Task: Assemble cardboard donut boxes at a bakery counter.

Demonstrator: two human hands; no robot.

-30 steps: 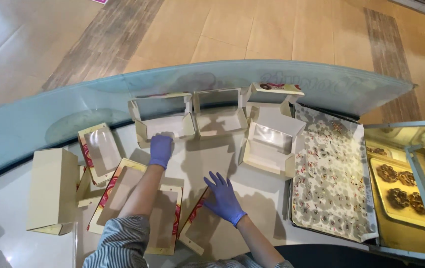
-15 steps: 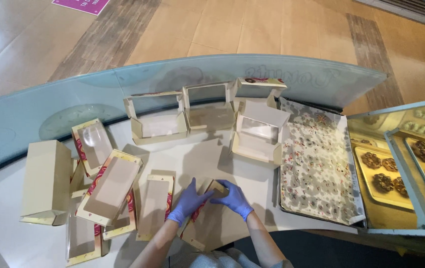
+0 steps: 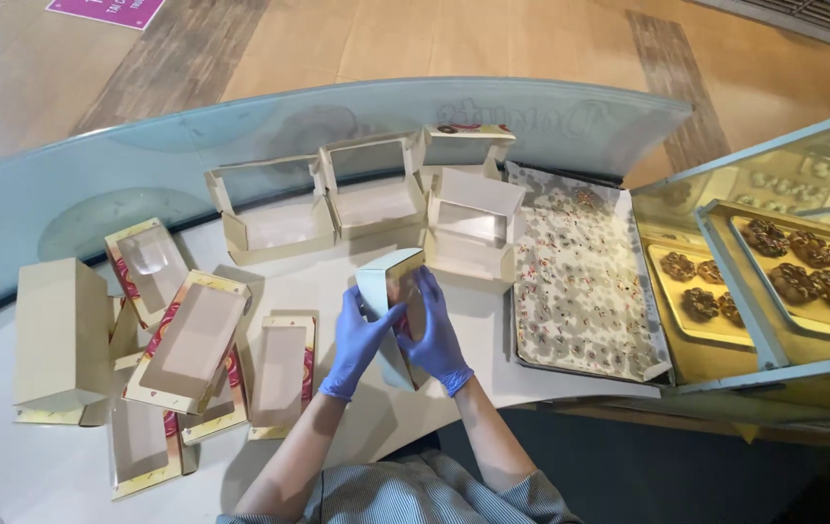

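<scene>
Gripping a half-folded cardboard box [image 3: 390,281] from both sides, the fingers [image 3: 372,322] of the left hand [image 3: 352,340] press on its left wall, and the right hand [image 3: 434,335] closes on its right side. Both hands wear blue gloves and hold the box just above the white tabletop [image 3: 36,466]. Flat boxes with windows [image 3: 192,340] lie to the left. Four opened boxes [image 3: 366,199] stand behind. To the right is a tray with patterned paper [image 3: 580,281], and beyond it trays of doughnuts [image 3: 793,277].
</scene>
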